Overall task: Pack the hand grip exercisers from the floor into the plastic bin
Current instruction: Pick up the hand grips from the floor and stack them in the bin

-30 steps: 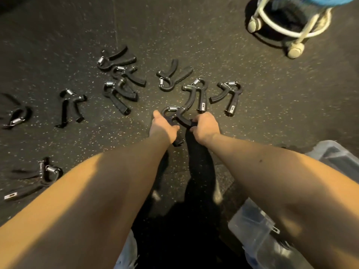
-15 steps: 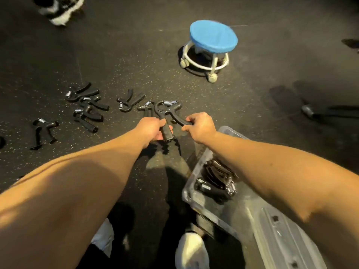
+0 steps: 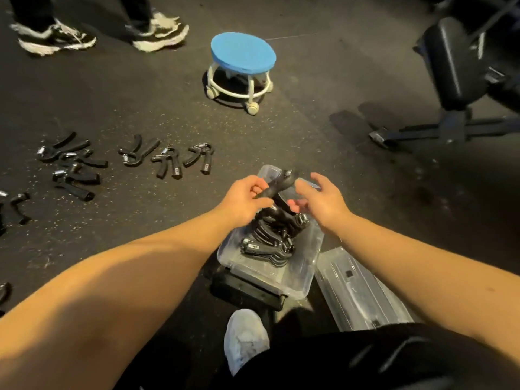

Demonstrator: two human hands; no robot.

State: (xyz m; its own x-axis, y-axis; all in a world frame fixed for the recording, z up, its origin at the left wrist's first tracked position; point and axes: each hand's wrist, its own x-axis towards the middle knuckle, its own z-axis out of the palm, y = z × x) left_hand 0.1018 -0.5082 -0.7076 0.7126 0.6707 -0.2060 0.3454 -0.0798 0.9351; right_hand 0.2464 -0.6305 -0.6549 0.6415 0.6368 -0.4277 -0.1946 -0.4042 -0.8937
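Left hand (image 3: 246, 199) pinching one handle of an exerciser (image 3: 277, 184) over the bin (image 3: 299, 280), right hand (image 3: 323, 202) loosely open, fingertips touching it, packed stack (image 3: 267, 243) beneath, loose exercisers (image 3: 168, 161) along the floor's (image 3: 337, 136) left edge

No legible text, brand, number or sign.
Pale label patches sit on the handle ends of two floor exercisers (image 3: 176, 170) and on a binned exerciser (image 3: 254, 246) in the plastic bin (image 3: 298, 277), but the print is too small and blurred to read. The held hand grip exerciser (image 3: 277, 187) is motion-blurred. Small dark marks on the bin lid (image 3: 360, 294) can't be read either.
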